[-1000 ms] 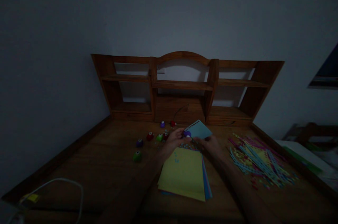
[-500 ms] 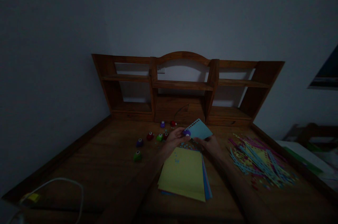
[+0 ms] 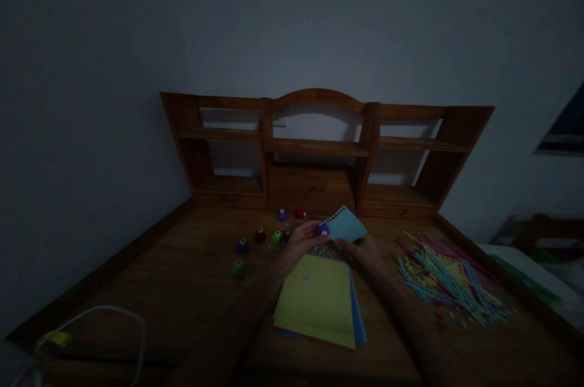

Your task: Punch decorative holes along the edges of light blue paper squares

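Left hand: the left hand (image 3: 301, 241), centre of the frame, holds a purple hole punch (image 3: 323, 229) between thumb and fingers; the grip is narrow.
Right hand: the right hand (image 3: 365, 248), just right of centre, pinches the lower edge of a light blue sheet (image 3: 349, 226).
Punch and sheet: the punch sits at the left end of the sheet, touching it; both are at mid-frame, above the desk (image 3: 173, 280). The sheet is tilted, with a row of holes along its upper left edge.
Paper stack: lower centre, a yellow sheet (image 3: 317, 308) on top, with blue paper (image 3: 360, 323) showing along the right side. Small blue scraps (image 3: 306, 278) lie on the yellow sheet.
Other punches: left of the hands, a green one (image 3: 238, 269), a dark purple one (image 3: 241, 246) and a red one (image 3: 260, 235), among others.
Cut strips: a loose heap (image 3: 449, 280) in blue, pink and yellow, lower right.
Shelf: a wooden shelf unit (image 3: 314, 146) spans the middle of the frame, behind the desk.
Cable: a white cable (image 3: 109, 309) curves at lower left.
Light: dim; fine detail at the fingertips cannot be told.
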The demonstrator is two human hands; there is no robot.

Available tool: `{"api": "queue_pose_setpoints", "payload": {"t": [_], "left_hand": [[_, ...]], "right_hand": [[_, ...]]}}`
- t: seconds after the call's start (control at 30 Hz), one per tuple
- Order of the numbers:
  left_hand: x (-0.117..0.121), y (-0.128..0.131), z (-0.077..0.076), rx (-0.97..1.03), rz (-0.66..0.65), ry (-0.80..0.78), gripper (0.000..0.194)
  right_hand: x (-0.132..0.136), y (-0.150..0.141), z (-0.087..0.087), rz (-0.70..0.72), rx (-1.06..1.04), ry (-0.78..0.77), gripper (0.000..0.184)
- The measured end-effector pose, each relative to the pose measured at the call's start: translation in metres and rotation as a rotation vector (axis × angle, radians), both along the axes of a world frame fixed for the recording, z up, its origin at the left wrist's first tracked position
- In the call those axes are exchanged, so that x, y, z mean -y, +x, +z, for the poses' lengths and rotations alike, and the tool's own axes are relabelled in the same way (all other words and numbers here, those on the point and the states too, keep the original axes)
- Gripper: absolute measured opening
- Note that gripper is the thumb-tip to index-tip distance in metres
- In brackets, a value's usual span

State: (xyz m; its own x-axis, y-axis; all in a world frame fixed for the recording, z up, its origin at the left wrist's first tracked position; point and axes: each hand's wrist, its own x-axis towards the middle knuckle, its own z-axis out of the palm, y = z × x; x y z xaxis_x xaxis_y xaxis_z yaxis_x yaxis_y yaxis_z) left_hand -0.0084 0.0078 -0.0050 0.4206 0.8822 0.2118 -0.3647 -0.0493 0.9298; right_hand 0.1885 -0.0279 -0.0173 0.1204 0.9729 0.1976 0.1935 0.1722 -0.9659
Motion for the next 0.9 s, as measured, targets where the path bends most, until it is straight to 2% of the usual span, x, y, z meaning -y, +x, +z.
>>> {"api": "queue_pose_setpoints", "payload": {"t": [0.5, 0.9], "left_hand": [[0.002, -0.001, 0.003, 0.004, 0.007, 0.014, 0.044], [-0.002, 0.000, -0.004, -0.012, 0.009, -0.025, 0.040]], "right_hand": [[-0.002, 0.005, -0.010, -0.019, 0.073, -0.055, 0.037], [0.000, 0.002, -0.009, -0.003, 0.090, -0.041, 0.036]]}}
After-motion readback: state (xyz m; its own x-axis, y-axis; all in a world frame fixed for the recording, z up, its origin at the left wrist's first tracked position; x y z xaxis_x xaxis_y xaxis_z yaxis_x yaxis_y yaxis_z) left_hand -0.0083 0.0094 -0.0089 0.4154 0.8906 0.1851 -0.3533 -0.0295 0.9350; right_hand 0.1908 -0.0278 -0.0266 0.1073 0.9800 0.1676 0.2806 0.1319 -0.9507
